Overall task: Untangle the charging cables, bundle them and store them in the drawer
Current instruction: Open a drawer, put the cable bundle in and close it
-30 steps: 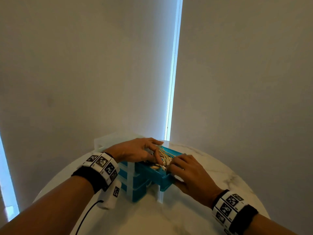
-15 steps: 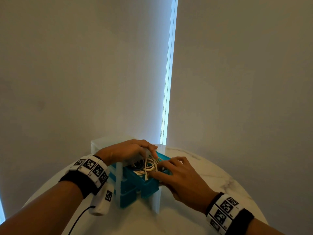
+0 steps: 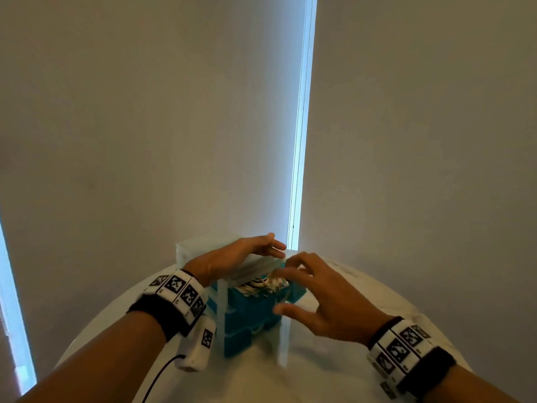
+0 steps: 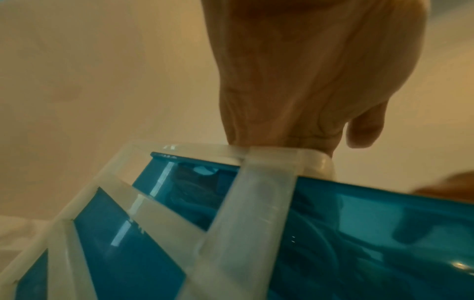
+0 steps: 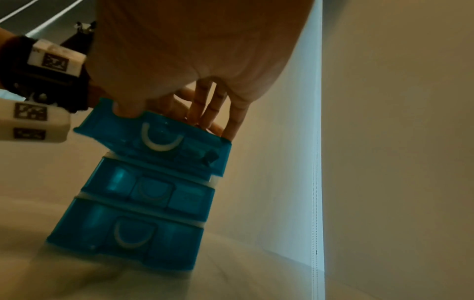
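Left hand (image 3: 244,255) flat, fingers straight, on drawer unit (image 3: 203,248) top. Right hand (image 3: 322,298), fingers spread, touches the top drawer (image 3: 252,303) front; white cables (image 3: 261,285) inside.

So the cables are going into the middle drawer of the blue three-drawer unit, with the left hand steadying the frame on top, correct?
Not quite: it is the top drawer that stands pulled out, with the cables in it; the middle drawer is closed. The right wrist view shows this best. The left hand does rest on top of the frame.
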`<state>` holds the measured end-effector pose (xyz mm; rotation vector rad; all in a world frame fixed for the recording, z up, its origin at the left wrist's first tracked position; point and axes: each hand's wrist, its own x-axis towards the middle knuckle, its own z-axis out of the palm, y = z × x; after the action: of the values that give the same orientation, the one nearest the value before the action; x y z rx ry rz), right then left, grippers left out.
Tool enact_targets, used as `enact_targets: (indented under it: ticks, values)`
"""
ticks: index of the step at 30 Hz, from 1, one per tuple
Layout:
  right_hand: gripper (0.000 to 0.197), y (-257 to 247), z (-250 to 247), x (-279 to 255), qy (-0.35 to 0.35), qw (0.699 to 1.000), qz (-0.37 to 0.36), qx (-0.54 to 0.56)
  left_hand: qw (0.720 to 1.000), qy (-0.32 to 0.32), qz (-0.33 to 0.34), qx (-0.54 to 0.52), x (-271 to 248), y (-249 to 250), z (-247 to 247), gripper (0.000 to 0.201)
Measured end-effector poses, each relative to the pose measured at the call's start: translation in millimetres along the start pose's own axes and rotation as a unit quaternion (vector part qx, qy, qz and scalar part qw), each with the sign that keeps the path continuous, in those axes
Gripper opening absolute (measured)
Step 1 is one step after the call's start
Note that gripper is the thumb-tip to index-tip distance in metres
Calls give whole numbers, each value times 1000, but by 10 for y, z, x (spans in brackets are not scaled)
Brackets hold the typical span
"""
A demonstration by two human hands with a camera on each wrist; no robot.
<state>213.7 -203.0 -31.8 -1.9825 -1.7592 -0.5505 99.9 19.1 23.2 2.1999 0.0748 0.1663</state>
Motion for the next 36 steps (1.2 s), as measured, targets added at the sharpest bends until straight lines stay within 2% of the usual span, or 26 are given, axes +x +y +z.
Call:
enact_targets:
  ticks: [3, 7, 9, 12, 14, 16, 18, 20, 22, 25, 27, 32, 33, 34, 36]
  values:
    - [62, 17, -7, 117, 51, 997, 40, 42, 1000, 0, 16, -24, 50, 151, 105, 60]
    - [83, 53, 284, 279, 117, 982, 135, 64, 997, 25, 32, -72, 157, 271, 202, 56]
    - [72, 51, 358, 318, 131, 976, 155, 73, 995, 35, 17, -94, 198, 254, 196, 63]
    - [47, 28, 363, 243, 100, 985, 130, 52, 992, 31, 8, -118, 211, 189, 157, 77]
    - [40, 30, 341, 187, 82, 989, 116, 50, 993, 19, 11, -116, 196, 179, 156, 81]
    - [45, 65, 288, 162, 62, 991, 111, 42, 996, 29, 25, -77, 195, 175, 201, 78]
    - [51, 110, 210, 149, 30, 992, 119, 25, 994, 83, 66, 26, 202, 87, 237, 73]
    - [41, 157, 145, 117, 30, 992, 125, 1, 979, 121, 95, 135, 139, -44, 233, 68]
    - [29, 200, 147, 89, 55, 992, 116, -13, 962, 97, 94, 236, 18, -182, 179, 74]
    - [23, 197, 213, 119, 86, 990, 108, -20, 919, 64, 95, 378, -107, -307, 55, 84]
    - [22, 153, 238, 178, 87, 988, 128, -12, 914, 68, 108, 384, -54, -368, -29, 79]
    - [16, 73, 328, 116, 145, 980, 119, -59, 937, 88, 109, 319, 195, -613, -104, 78]
    - [17, 66, 351, 93, 121, 984, 120, -51, 939, 95, 118, 309, 264, -666, -77, 78]
    - [21, 60, 374, 85, 63, 989, 134, -26, 940, 101, 124, 300, 342, -693, -45, 76]
    - [34, 79, 453, 131, -118, 977, 176, 21, 949, 106, 121, 272, 512, -705, 6, 74]
